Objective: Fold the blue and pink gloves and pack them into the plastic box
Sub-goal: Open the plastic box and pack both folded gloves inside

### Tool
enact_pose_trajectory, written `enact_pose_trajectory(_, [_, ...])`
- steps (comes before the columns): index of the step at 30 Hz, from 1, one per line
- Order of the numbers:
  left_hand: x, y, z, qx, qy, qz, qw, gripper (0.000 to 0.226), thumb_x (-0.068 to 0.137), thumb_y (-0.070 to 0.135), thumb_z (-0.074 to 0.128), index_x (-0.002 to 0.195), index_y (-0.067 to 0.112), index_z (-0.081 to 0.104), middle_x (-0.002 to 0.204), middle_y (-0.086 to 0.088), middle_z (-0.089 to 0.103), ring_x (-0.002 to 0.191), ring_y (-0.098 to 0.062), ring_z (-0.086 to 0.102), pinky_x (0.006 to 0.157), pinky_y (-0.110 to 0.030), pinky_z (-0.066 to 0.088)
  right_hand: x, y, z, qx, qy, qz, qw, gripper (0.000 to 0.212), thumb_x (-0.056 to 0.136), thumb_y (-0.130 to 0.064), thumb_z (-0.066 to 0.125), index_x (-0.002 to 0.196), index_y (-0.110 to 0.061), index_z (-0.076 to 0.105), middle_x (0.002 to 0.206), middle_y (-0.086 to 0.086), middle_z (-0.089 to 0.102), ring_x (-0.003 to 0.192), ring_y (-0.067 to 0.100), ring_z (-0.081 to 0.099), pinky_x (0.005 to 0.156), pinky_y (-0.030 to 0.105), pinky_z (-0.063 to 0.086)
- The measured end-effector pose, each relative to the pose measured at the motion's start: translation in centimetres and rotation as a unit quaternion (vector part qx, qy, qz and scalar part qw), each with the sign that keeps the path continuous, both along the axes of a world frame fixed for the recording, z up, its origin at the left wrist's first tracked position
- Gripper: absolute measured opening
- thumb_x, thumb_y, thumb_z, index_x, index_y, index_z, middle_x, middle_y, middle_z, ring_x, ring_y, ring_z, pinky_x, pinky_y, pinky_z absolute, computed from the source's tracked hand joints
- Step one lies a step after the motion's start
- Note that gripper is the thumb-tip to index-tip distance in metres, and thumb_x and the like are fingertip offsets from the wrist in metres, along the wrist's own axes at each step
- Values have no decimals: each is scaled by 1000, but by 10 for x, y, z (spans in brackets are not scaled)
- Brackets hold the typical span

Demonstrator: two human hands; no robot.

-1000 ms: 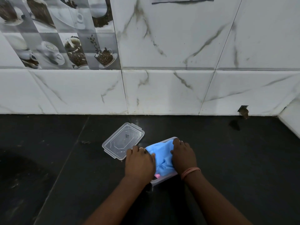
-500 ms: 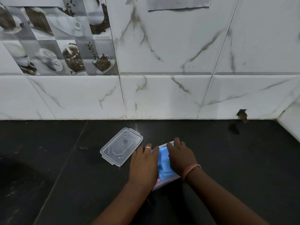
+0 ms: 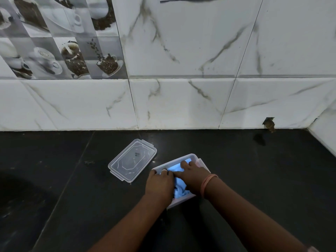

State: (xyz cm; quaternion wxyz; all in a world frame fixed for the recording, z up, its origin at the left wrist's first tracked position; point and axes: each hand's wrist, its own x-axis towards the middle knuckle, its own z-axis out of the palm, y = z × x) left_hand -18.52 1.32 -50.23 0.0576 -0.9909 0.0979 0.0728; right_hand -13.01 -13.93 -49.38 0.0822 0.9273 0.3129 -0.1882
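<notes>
Head view: we press both hands into the plastic box [image 3: 192,156] on the black counter [image 3: 254,179]. Our left hand [image 3: 160,186] and right hand [image 3: 193,176] lie flat-fingered on the blue glove [image 3: 179,190] inside; the lid [image 3: 132,160] sits just left.

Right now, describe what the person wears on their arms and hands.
Both forearms are bare, with no sleeves in view. The left hand has a silvery ring on one finger. The right hand has no ring visible; its wrist carries a thin pink band.
</notes>
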Motion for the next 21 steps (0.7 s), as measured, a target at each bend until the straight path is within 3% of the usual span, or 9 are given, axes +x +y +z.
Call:
enact_pose_trajectory(5, [11, 10, -7, -31, -6, -15, 999, 63, 87, 35, 63, 146, 19, 45, 145, -7, 54, 124, -23, 62, 121, -39, 23, 4, 2, -3, 0, -28, -2, 1000, 76, 95, -23, 61, 155, -43, 20, 160, 20, 14, 138, 41, 29, 103, 53, 44])
enact_pose_trajectory(9, [20, 24, 5, -73, -12, -59, 995, 62, 90, 37, 62, 149, 26, 47, 143, -3, 56, 132, -23, 52, 121, -35, 26, 6, 1, 6, 6, -9, -34, 999, 69, 94, -32, 61, 155, -34, 29, 158, 22, 21, 137, 42, 31, 110, 49, 35])
enact_pose_trajectory(12, [14, 31, 10, -77, -79, -45, 993, 45, 89, 43, 59, 131, 29, 66, 135, 5, 62, 127, -23, 51, 112, -37, 29, 7, -3, 18, 69, -7, -34, 997, 48, 95, -37, 61, 141, -33, 51, 143, 13, 46, 128, 35, 43, 110, 42, 34])
enact_pose_trajectory(15, [10, 30, 15, -36, -72, 7, 997, 36, 83, 39, 67, 115, 27, 74, 119, 6, 66, 118, -25, 54, 99, -43, 33, 6, -4, 31, 172, 71, -45, 982, 35, 91, -28, 69, 126, -27, 67, 127, 5, 61, 118, 24, 55, 106, 35, 40])
enact_pose_trajectory(18, [10, 27, 19, 2, -50, 53, 997, 27, 87, 31, 64, 111, 25, 74, 112, 4, 68, 113, -26, 54, 97, -44, 33, 0, 2, 27, 167, 103, -37, 980, 26, 90, -21, 71, 116, -19, 71, 119, 2, 69, 115, 21, 60, 106, 37, 42])
enact_pose_trajectory(21, [15, 23, 19, 25, -49, 73, 996, 22, 90, 23, 58, 106, 23, 73, 109, 2, 70, 112, -26, 56, 100, -43, 35, -4, 12, 16, 122, 83, -23, 989, 30, 96, -26, 61, 125, -22, 64, 131, 2, 63, 127, 23, 54, 115, 43, 35])
